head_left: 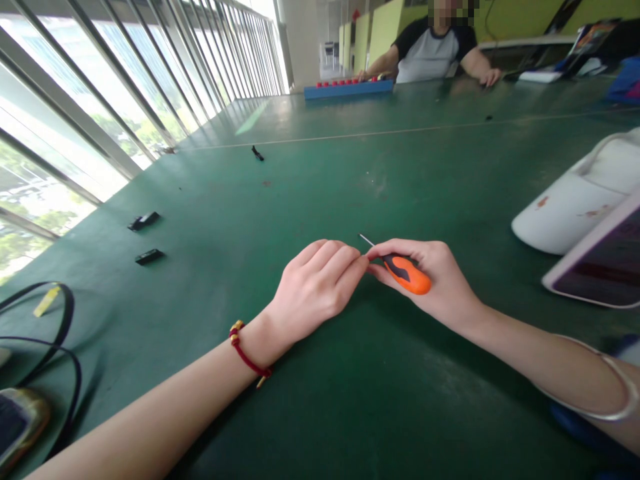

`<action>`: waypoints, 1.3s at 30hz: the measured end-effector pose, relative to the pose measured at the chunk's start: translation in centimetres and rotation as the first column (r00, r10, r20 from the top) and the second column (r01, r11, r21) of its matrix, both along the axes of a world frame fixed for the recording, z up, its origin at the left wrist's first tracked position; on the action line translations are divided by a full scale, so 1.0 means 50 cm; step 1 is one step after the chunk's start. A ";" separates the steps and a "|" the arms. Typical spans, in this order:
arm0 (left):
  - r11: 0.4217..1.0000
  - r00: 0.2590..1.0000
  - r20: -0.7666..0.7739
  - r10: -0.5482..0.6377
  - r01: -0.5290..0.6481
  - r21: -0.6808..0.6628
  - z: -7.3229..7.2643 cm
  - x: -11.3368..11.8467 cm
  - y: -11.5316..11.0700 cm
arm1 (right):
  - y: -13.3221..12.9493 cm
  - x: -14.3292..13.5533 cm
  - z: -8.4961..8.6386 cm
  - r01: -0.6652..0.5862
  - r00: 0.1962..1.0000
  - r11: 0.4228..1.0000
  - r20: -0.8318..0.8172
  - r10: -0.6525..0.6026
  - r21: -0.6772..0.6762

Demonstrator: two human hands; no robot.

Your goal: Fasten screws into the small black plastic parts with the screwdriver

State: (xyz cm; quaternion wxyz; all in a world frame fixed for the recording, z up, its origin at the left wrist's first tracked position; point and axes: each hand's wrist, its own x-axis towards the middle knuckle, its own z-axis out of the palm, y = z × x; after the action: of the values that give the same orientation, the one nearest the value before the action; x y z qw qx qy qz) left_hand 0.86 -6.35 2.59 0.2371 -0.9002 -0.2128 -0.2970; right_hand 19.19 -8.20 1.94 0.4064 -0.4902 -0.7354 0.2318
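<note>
A green table (310,187) fills most of the head view, a metal railing (70,109) at its upper left. Right of centre, the right hand (443,280) grasps an orange screwdriver (411,275) by its handle, shaft aimed up-left, seemingly tilted aside to leave the fingertips free for pinching. The left hand (320,280) curls in to meet them, perhaps for steadiness; whether it grips anything cannot be told. 2 black pieces (149,257) lie centre left, probably out of the hands' way
</note>
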 end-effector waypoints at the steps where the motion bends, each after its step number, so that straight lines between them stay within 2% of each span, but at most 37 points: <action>1: 1.000 1.000 0.001 -0.003 0.003 0.001 0.000 0.000 0.000 | 0.000 0.000 0.000 0.002 1.000 1.000 0.001 -0.002 0.001; 5: 1.000 1.000 0.011 -0.008 0.008 0.000 -0.002 -0.002 0.003 | 0.002 0.000 -0.001 0.001 1.000 1.000 -0.001 -0.001 0.001; 8: 0.999 0.997 0.078 0.022 -0.019 -0.045 -0.006 -0.004 0.008 | 0.004 0.002 -0.002 0.011 1.000 1.000 -0.017 -0.011 0.016; 11: 0.982 0.984 0.152 0.089 -0.061 -0.180 -0.012 -0.007 0.013 | 0.006 0.005 -0.003 0.009 1.000 0.999 -0.025 -0.008 0.033; 14: 0.940 0.972 0.189 0.138 -0.068 -0.336 -0.015 -0.008 0.017 | 0.007 0.009 -0.003 -0.001 1.000 0.999 -0.009 0.001 0.038; 19: 0.879 0.958 0.236 0.161 -0.031 -0.475 -0.014 -0.008 0.017 | 0.011 0.009 -0.003 -0.016 1.000 0.999 0.021 0.016 0.032; 25: 0.830 0.961 0.221 0.166 -0.015 -0.557 -0.001 -0.002 0.014 | 0.015 0.012 -0.006 -0.056 0.997 0.998 0.044 0.056 0.003; 29: 0.816 0.965 0.146 0.217 -0.097 -0.570 0.020 -0.016 0.012 | 0.014 0.012 -0.003 -0.065 0.995 0.998 0.071 0.064 0.016; 33: 0.818 0.922 0.108 0.373 -0.271 -0.507 0.032 -0.087 0.038 | 0.012 0.010 -0.001 -0.052 0.996 0.999 0.070 0.052 0.002; 37: 0.794 0.838 0.154 0.523 -0.414 -0.445 0.031 -0.220 0.083 | 0.012 0.011 -0.005 -0.086 0.994 0.996 0.059 0.088 -0.028; 39: 0.742 0.790 0.128 0.599 -0.489 -0.459 0.035 -0.295 0.098 | 0.014 0.013 -0.008 -0.096 0.993 0.994 0.063 0.099 -0.047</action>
State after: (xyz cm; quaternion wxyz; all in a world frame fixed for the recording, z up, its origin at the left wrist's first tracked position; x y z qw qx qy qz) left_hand -13.89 -1.45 4.32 0.0930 -0.7774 -0.5544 -0.2820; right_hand 19.82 -7.51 1.55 0.3594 -0.4698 -0.7661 0.2513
